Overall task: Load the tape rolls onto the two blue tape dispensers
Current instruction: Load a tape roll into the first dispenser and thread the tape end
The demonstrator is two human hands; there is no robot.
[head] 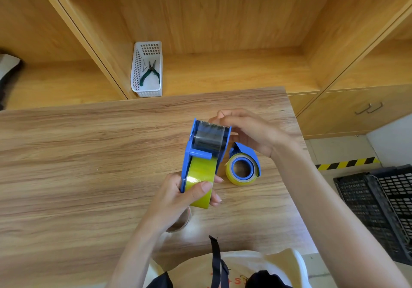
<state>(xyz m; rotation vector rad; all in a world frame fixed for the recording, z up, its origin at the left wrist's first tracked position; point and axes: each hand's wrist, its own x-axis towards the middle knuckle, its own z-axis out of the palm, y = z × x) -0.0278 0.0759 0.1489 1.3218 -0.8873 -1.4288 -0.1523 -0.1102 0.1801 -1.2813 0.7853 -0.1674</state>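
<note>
My left hand [178, 196] grips a blue tape dispenser [189, 154] by its rear, with a yellowish tape roll [200, 176] seated in it; my thumb lies on the roll. A strip of clear tape runs from the roll up to the dispenser's front edge. My right hand [247, 131] pinches that tape end at the front. A second blue dispenser [247, 151] lies on its side on the table to the right, with a yellow tape roll [231, 176] on its hub. Another roll [182, 221] lies partly hidden under my left wrist.
The wooden table [89, 154] stands against a wooden shelf unit. A white plastic basket [136, 69] with green-handled pliers [149, 73] sits on the shelf behind the table. Black crates [379, 203] stand on the floor at the right.
</note>
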